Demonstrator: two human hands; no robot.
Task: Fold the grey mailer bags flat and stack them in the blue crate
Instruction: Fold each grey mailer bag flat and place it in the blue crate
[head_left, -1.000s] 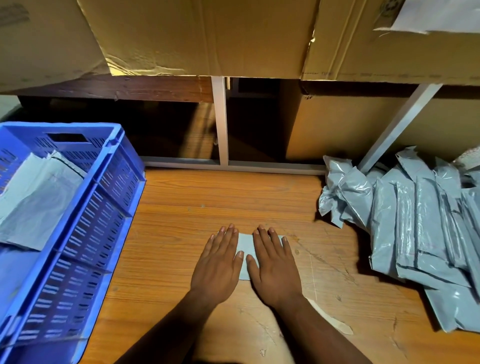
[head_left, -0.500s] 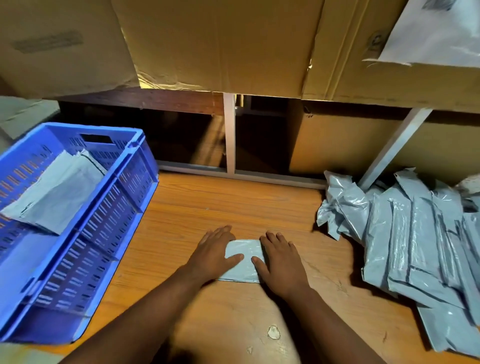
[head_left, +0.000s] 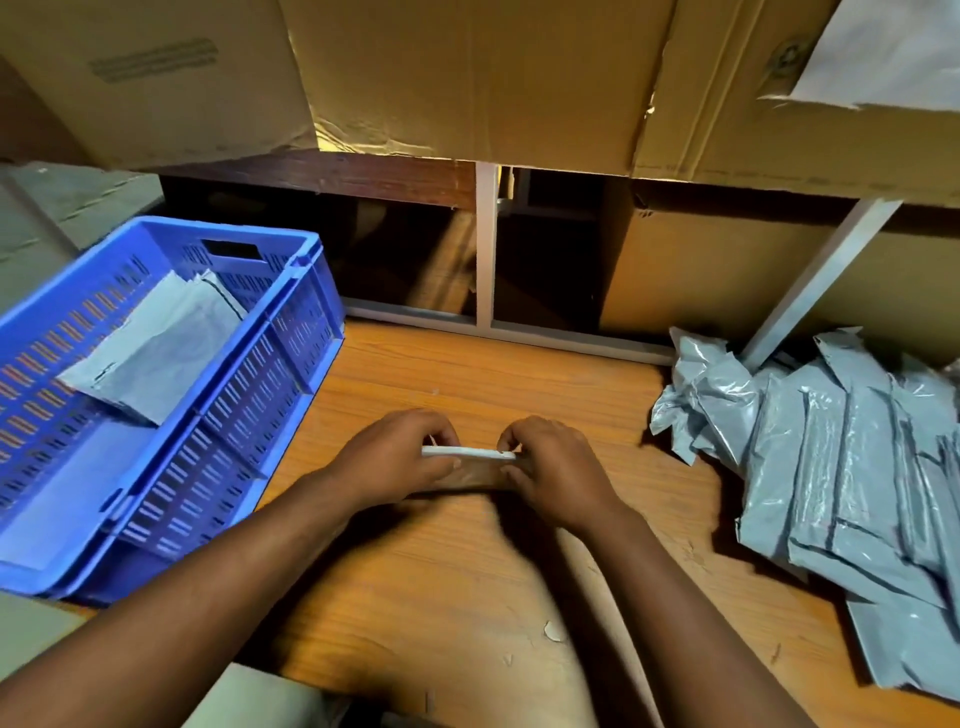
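Observation:
A folded grey mailer bag (head_left: 470, 452) is held edge-on just above the wooden table (head_left: 467, 571), seen as a thin pale strip with its shadow beneath. My left hand (head_left: 395, 457) pinches its left end and my right hand (head_left: 550, 467) pinches its right end, fingers curled over it. The blue crate (head_left: 249, 395) stands at the left with folded grey bags (head_left: 150, 348) lying inside. A heap of unfolded grey mailer bags (head_left: 841, 478) lies at the right.
Large cardboard boxes (head_left: 467, 78) overhang the back of the table. A white metal frame post (head_left: 485, 244) and a slanted brace (head_left: 815, 280) stand behind. The tabletop has chipped spots (head_left: 553, 631) near the front edge.
Both hands went from pressing flat on the folded bag to curling round its ends and lifting it off the table. The camera shifted, bringing the crate further into view.

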